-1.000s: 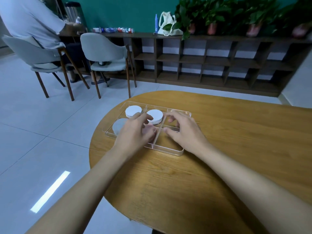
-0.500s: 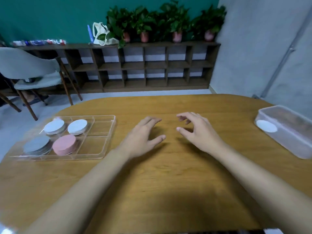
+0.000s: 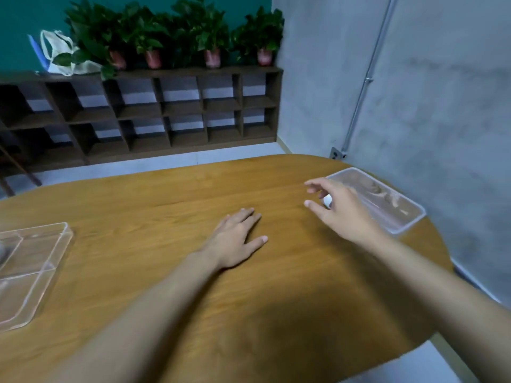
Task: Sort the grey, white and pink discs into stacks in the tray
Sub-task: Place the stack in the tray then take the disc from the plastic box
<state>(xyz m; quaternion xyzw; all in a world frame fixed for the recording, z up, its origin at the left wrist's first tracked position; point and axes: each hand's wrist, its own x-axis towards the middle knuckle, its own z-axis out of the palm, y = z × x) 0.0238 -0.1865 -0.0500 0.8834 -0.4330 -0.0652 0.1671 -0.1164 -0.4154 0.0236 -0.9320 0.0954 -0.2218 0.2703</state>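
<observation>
A white disc (image 3: 328,200) shows at the clear box (image 3: 398,217), right of frame, half hidden by the right hand (image 3: 343,208), spread and empty. The left hand (image 3: 235,240) lies flat, empty, on the table (image 3: 166,217). With the tray (image 3: 36,272) far left, a shallow pinch risks dropping it.

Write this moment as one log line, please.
left hand: open, flat on table | right hand: open, at clear box | tray: at left

An office lounge: cubby shelving (image 3: 166,117), potted plants (image 3: 177,37), wooden table (image 3: 193,272).
</observation>
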